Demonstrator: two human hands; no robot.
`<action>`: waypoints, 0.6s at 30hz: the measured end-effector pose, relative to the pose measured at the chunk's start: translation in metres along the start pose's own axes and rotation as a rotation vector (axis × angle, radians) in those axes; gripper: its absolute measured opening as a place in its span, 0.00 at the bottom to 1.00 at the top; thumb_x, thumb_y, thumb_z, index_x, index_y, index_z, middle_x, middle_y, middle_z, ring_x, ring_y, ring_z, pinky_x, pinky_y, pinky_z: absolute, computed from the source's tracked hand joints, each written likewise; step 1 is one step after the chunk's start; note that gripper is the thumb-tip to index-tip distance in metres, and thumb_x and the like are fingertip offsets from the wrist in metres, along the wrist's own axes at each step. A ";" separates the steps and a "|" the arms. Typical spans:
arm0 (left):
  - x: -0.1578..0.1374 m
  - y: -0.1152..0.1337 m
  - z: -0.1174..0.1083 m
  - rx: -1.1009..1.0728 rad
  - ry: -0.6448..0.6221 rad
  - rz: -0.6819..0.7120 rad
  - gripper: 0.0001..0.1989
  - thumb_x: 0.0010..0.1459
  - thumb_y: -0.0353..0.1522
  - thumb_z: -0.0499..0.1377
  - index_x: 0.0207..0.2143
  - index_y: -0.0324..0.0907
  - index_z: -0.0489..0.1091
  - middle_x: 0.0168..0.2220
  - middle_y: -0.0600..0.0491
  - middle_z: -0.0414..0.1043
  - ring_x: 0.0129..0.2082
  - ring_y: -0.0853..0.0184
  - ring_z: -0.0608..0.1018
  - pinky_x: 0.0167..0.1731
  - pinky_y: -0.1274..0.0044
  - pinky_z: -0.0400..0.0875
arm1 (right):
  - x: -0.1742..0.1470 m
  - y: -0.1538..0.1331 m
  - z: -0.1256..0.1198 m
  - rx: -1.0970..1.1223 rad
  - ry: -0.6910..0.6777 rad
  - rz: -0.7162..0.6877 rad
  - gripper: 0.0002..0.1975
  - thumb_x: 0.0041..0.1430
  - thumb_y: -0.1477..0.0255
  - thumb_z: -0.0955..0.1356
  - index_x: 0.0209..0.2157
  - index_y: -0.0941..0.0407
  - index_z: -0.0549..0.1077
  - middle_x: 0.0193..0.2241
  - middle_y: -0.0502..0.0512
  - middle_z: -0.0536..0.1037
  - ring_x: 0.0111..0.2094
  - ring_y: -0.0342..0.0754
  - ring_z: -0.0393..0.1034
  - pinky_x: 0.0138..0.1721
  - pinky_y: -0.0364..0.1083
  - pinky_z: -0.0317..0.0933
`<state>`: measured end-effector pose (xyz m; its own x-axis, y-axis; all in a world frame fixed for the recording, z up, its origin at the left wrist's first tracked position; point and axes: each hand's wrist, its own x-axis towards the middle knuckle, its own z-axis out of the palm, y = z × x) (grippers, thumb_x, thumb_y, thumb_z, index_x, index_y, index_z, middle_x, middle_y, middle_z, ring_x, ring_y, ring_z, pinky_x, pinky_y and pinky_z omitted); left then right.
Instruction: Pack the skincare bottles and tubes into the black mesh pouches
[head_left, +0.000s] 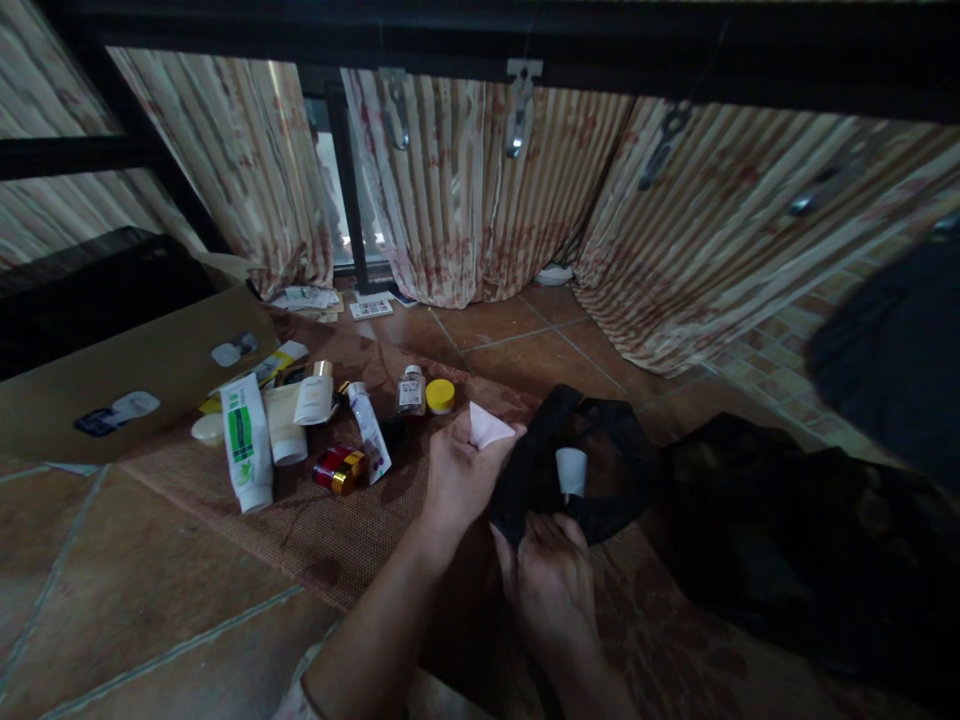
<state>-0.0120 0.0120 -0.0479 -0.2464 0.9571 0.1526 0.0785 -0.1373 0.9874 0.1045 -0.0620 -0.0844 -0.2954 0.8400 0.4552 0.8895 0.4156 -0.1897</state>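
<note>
My left hand is closed around a pale pink item with a pointed, flat-edged end; the rest of it is hidden in my fingers. Its fingertips meet the rim of a black mesh bag. On the near side, my right hand is closed on the bag's edge, thumb and fingers wrapped around the dark fabric. Within the bag's opening a white cap shows; what it belongs to is hidden. Left of my hands lie a purple-and-white tube, a clear bottle and a yellow-lidded jar.
A brown patterned mat covers part of the tiled floor. Farther left are a green-and-white tube, a red gold-capped bottle and a cardboard box. Dark fabric lies right. Striped curtains and hanging metal clips are ahead.
</note>
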 end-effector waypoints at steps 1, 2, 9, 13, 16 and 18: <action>0.000 -0.001 0.000 0.023 0.015 0.024 0.09 0.51 0.36 0.64 0.28 0.39 0.72 0.24 0.57 0.72 0.24 0.72 0.72 0.24 0.81 0.65 | 0.000 0.000 0.000 -0.001 0.003 0.001 0.17 0.69 0.69 0.59 0.26 0.56 0.70 0.23 0.53 0.73 0.26 0.47 0.67 0.39 0.49 0.54; 0.000 -0.003 0.000 0.041 0.017 0.039 0.07 0.51 0.35 0.64 0.29 0.40 0.73 0.26 0.56 0.73 0.26 0.70 0.74 0.26 0.81 0.67 | 0.000 0.000 0.000 -0.001 0.005 0.002 0.17 0.69 0.70 0.59 0.26 0.56 0.70 0.23 0.53 0.73 0.26 0.47 0.67 0.39 0.49 0.54; 0.008 -0.015 -0.001 0.107 -0.134 0.009 0.09 0.50 0.32 0.64 0.36 0.42 0.74 0.31 0.54 0.77 0.30 0.67 0.77 0.30 0.78 0.70 | 0.000 0.000 -0.002 0.014 -0.014 0.002 0.17 0.68 0.71 0.59 0.26 0.57 0.71 0.24 0.53 0.74 0.27 0.48 0.68 0.40 0.49 0.53; 0.014 -0.016 -0.008 0.258 -0.169 0.003 0.09 0.49 0.30 0.64 0.36 0.41 0.74 0.33 0.51 0.78 0.33 0.63 0.78 0.34 0.75 0.71 | 0.000 0.000 -0.002 0.003 -0.003 0.004 0.17 0.69 0.70 0.59 0.26 0.56 0.71 0.23 0.53 0.73 0.27 0.48 0.68 0.41 0.49 0.54; 0.016 -0.017 -0.012 0.331 -0.183 -0.020 0.10 0.49 0.30 0.64 0.36 0.41 0.74 0.33 0.49 0.78 0.36 0.61 0.78 0.37 0.73 0.71 | 0.000 -0.001 -0.002 -0.001 -0.003 0.004 0.17 0.69 0.70 0.59 0.26 0.56 0.70 0.23 0.53 0.73 0.27 0.47 0.68 0.41 0.49 0.54; 0.016 -0.018 -0.013 0.340 -0.183 -0.033 0.09 0.49 0.30 0.64 0.36 0.41 0.74 0.33 0.48 0.78 0.36 0.60 0.78 0.36 0.73 0.71 | 0.001 -0.001 -0.001 -0.003 0.002 -0.002 0.17 0.68 0.70 0.60 0.26 0.56 0.70 0.23 0.53 0.73 0.27 0.47 0.68 0.42 0.49 0.54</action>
<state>-0.0300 0.0268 -0.0628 -0.0803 0.9935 0.0812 0.3969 -0.0429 0.9169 0.1042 -0.0622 -0.0831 -0.2967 0.8385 0.4571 0.8900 0.4163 -0.1860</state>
